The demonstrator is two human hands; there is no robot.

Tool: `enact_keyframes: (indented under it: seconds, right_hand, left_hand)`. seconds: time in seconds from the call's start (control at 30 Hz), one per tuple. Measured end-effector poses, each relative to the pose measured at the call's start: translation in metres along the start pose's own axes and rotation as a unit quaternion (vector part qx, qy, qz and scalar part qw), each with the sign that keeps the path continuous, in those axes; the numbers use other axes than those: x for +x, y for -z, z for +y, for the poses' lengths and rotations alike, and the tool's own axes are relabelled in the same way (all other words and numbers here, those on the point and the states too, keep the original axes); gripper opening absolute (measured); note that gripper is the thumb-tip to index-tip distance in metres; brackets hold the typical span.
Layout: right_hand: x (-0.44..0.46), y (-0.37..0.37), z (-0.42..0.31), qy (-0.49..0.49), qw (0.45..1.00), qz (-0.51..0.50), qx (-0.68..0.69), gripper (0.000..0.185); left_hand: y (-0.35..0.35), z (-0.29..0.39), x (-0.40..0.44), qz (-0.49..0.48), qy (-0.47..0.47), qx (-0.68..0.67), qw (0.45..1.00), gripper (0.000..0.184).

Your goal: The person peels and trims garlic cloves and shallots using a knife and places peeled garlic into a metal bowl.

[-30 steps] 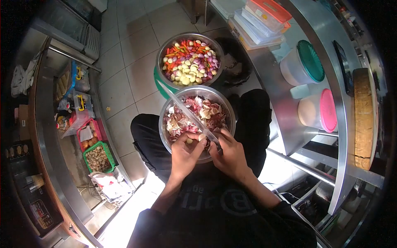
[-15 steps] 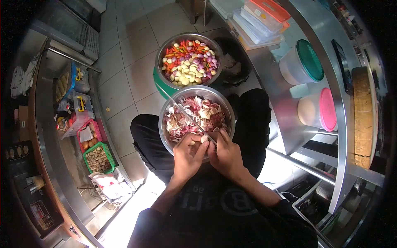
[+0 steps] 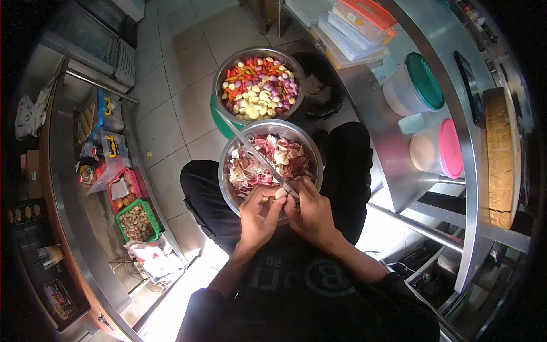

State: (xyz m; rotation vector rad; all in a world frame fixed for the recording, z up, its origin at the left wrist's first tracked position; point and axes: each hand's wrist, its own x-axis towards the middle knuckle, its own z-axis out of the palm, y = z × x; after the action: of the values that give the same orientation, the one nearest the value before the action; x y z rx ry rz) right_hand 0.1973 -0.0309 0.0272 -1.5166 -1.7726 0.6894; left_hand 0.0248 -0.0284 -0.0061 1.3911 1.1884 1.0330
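Observation:
My left hand pinches a pale garlic clove between thumb and fingers, with another pale piece against its curled fingers. My right hand is closed on a long knife, its blade pointing up and left across a steel bowl. Both hands meet over the bowl's near rim. Inside the bowl lie garlic skins and reddish-white peelings. Just beyond stands a second steel bowl filled with red chilies, shallots and peeled cloves.
A green object shows under the far bowl. On the left shelf are a green basket of brown pieces and a pink basket. At right stand tubs with green and pink lids, stacked boxes and a round wooden block.
The knife blade has tilted and shifted slightly over the peelings. Both hands have moved a little, and the clove in my left hand is turned differently.

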Motion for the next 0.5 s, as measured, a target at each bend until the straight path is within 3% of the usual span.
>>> enact_keyframes:
  seconds: [0.2, 0.27, 0.33, 0.4, 0.47, 0.5]
  right_hand:
    - [0.008, 0.010, -0.001, -0.018, 0.998, -0.002, 0.059, 0.026]
    - [0.009, 0.008, 0.001, -0.011, 0.997, 0.012, 0.073, 0.025]
    - [0.005, 0.001, 0.005, -0.026, 0.994, 0.046, 0.101, 0.027]
    - [0.001, 0.002, 0.005, -0.043, 0.995, 0.019, 0.084, 0.028]
    - [0.000, 0.002, 0.002, -0.060, 0.996, -0.010, 0.070, 0.029]
    - [0.001, 0.003, -0.002, -0.045, 0.996, -0.002, 0.076, 0.029]
  left_hand:
    - [0.011, 0.000, 0.006, -0.054, 0.076, -0.159, 0.983, 0.023]
    - [0.015, -0.012, 0.007, -0.080, 0.182, -0.371, 0.907, 0.031]
    - [0.010, 0.004, 0.014, -0.051, 0.220, -0.385, 0.895, 0.027]
    - [0.002, 0.017, 0.018, -0.022, 0.260, -0.399, 0.879, 0.024]
    - [-0.001, 0.022, 0.018, -0.012, 0.230, -0.286, 0.930, 0.017]
    - [0.001, 0.016, 0.018, -0.011, 0.231, -0.286, 0.930, 0.017]
